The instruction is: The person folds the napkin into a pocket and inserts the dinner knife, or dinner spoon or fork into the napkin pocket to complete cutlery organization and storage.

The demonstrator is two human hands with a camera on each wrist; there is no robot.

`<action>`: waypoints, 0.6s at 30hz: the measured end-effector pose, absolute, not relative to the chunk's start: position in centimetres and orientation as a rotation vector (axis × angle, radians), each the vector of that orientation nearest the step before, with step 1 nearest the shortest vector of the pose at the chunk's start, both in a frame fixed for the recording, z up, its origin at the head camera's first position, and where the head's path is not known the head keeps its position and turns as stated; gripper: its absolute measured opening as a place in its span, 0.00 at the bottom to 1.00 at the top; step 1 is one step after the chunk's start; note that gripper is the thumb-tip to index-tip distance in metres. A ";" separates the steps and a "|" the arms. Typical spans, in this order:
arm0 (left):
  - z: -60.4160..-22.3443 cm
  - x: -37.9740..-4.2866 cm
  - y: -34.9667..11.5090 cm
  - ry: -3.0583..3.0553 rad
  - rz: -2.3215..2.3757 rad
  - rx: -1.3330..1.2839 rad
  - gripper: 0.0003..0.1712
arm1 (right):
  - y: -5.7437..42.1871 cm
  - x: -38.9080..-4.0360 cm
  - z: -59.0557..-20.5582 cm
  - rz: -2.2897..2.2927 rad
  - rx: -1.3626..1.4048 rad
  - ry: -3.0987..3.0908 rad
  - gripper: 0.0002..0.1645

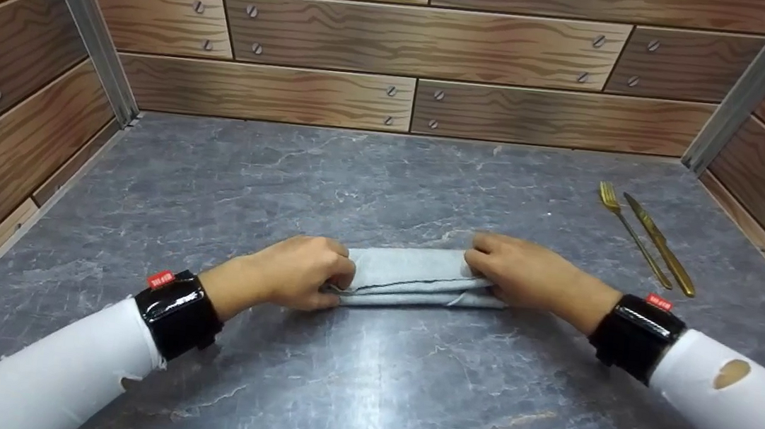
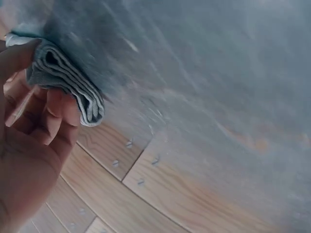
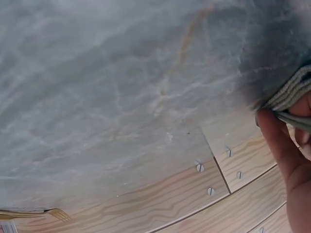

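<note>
A pale blue-grey cloth (image 1: pixel 412 267), folded into a long narrow strip with a dark stitched edge, lies across the middle of the table. My left hand (image 1: pixel 309 271) grips its left end, thumb toward the near side and fingers over the top. At the opposite end my right hand (image 1: pixel 515 271) pinches the cloth with curled fingers. The left wrist view shows the stacked layers of the cloth (image 2: pixel 68 80) between thumb and fingers of the left hand (image 2: pixel 36 131). In the right wrist view, layered cloth (image 3: pixel 291 92) shows by the right hand (image 3: pixel 291 155).
A gold fork (image 1: pixel 627 222) and a gold knife (image 1: pixel 663 247) lie side by side at the right of the grey marbled table (image 1: pixel 286 183). Wood-patterned panels (image 1: pixel 401 39) wall the table in at the back and on both sides.
</note>
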State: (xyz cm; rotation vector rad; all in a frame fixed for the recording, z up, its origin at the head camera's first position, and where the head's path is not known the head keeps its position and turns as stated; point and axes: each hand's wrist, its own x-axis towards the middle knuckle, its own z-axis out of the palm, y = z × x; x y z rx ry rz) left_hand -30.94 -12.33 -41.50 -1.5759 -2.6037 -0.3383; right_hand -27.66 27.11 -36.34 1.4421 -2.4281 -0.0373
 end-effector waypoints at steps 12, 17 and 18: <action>-43.1 -32.3 -13.1 -2.558 -0.312 -1.654 0.10 | 27.3 -27.4 -37.2 -0.070 1.429 -2.337 0.14; -37.9 -26.3 -11.0 -2.480 -0.010 -1.594 0.10 | 27.1 -27.1 -37.0 -0.189 1.409 -2.340 0.10; -37.3 -25.4 -10.7 -2.441 0.074 -1.577 0.09 | 27.0 -27.0 -37.0 -0.209 1.406 -2.346 0.10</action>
